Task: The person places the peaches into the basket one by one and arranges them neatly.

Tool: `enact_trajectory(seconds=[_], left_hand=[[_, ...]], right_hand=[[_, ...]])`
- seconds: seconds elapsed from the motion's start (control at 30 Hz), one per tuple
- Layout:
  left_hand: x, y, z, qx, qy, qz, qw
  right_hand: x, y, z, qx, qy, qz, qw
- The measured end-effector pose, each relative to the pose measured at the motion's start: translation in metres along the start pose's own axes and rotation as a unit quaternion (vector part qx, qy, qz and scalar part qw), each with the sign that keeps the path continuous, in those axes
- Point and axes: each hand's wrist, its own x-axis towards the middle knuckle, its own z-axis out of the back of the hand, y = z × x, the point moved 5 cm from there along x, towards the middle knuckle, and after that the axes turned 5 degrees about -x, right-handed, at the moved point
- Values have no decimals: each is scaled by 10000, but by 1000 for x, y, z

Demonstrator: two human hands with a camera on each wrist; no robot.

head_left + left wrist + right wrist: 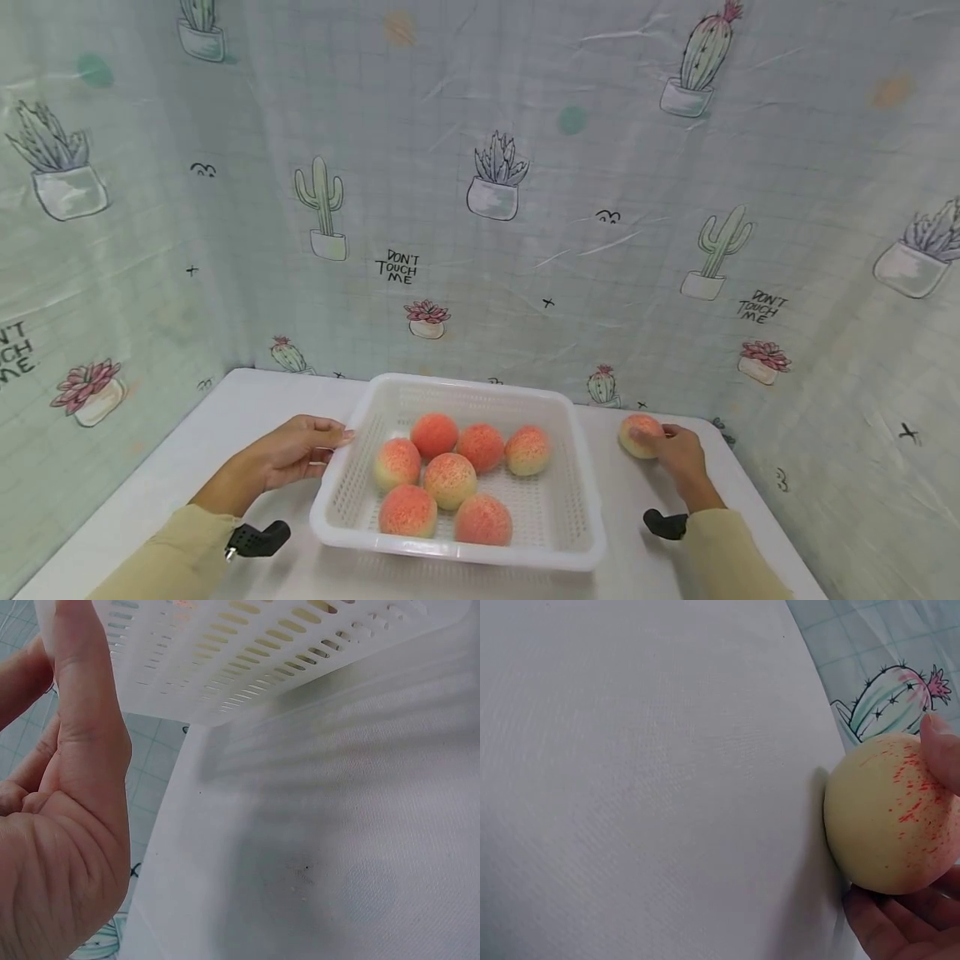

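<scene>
A white plastic basket [525, 560] with slotted sides stands mid-table in the head view. Inside it lie several peaches [450, 481], yellow with red-orange blush. At the basket's left rim is my left hand [296, 452], gripping it with the thumb over the edge; the left wrist view shows that hand [82, 795] beside the slotted wall [247, 652]. Right of the basket, near the table's back edge, my right hand [684, 461] holds a single peach [637, 436]. Close up in the right wrist view, thumb and fingers go around this peach [885, 817], which sits at or just above the tabletop.
The white table [285, 392] is bordered by a pale curtain [450, 233] printed with potted cacti, at the back and both sides. Black wrist mounts [258, 539] show at both sleeves. A shadow falls on the table beside the basket.
</scene>
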Motion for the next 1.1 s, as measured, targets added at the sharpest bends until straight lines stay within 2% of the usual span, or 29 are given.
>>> enact_trajectory(seconds=[0.1,0.33,0.67,1.1], left_hand=[[2,0,-1,10,15,51,10000],[2,0,-3,-22,28,54,10000],[-1,0,-1,-71,-30,70,9999],[-2,-1,-1,-48,13,34,10000]], right_hand=[[-1,-3,0,3,40,-20,10000],[0,-3,0,-56,-156,5,9999],[-3,6,3,-181,-56,68,9998],[-21,28,16,-424,-35,543,9976]])
